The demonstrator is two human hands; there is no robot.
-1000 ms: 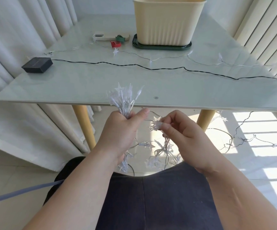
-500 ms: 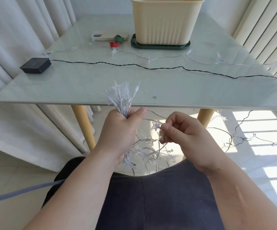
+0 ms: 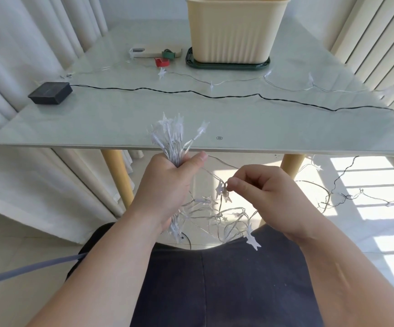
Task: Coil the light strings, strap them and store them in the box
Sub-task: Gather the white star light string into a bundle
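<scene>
Two hands work just below the near edge of the table (image 3: pixel 120 123). Much of the clear string is hard to see, because its thin wire nearly fades into the pale floor. The loops hanging between the hands make a tangle (image 3: pixel 214 215) that I cannot sort out. The left hand's fingers are hidden behind the hand itself. The top of the box (image 3: pixel 236 29) is cut off, so its inside does not show.

The left hand (image 3: pixel 167 185) is a tight fist round a bunch (image 3: pixel 172 135) of star lights. The stars stick up out of the fist like flowers, in front of the table edge. The thumb lies on top and points right. A few more stars hang below the fist.

The right hand (image 3: pixel 269 197) is lower and off to the right. Its thumb and first finger pinch one star (image 3: pixel 222 191), and the other fingers are curled in. A short bit of string runs from the left thumb down to that star.

Far back on the table the cream box stands on a green tray (image 3: pixel 226 64). Left of it lie a red strap (image 3: pixel 161 62) and a green strap (image 3: pixel 168 54). A black pack (image 3: pixel 49 92) sits near the left edge, and a black wire (image 3: pixel 191 92) runs from it across the table. More string lies on the sunny floor at the right.
</scene>
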